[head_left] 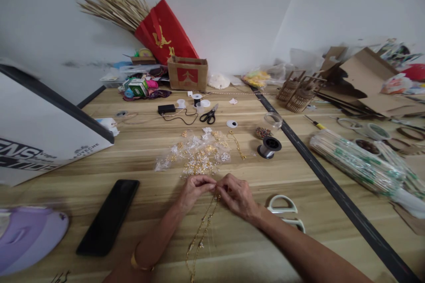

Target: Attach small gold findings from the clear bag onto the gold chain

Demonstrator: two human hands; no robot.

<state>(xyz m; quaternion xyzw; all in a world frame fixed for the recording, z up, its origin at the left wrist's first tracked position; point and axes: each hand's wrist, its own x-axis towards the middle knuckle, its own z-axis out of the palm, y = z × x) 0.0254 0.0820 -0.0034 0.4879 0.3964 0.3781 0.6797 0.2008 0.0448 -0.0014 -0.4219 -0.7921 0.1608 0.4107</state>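
Observation:
My left hand (198, 190) and my right hand (236, 195) meet at the middle of the table, fingertips pinched close together. Between them they hold one end of a thin gold chain necklace (201, 243), set with small pale pieces. Its two strands hang down toward me in a long loop. The exact bit at the fingertips is too small to make out. Just beyond my hands lies a pile of gold and clear beads (201, 161), partly in small plastic bags. A short gold chain (237, 145) rests to the right of the pile.
White-handled scissors (282, 204) lie partly under my right forearm. A black phone (108, 217) and a purple iron (31, 239) are at left. Farther back are a wire spool (269, 147), black scissors (209, 115) and a bead jar (268, 126). Wrapped sticks (358, 161) lie at right.

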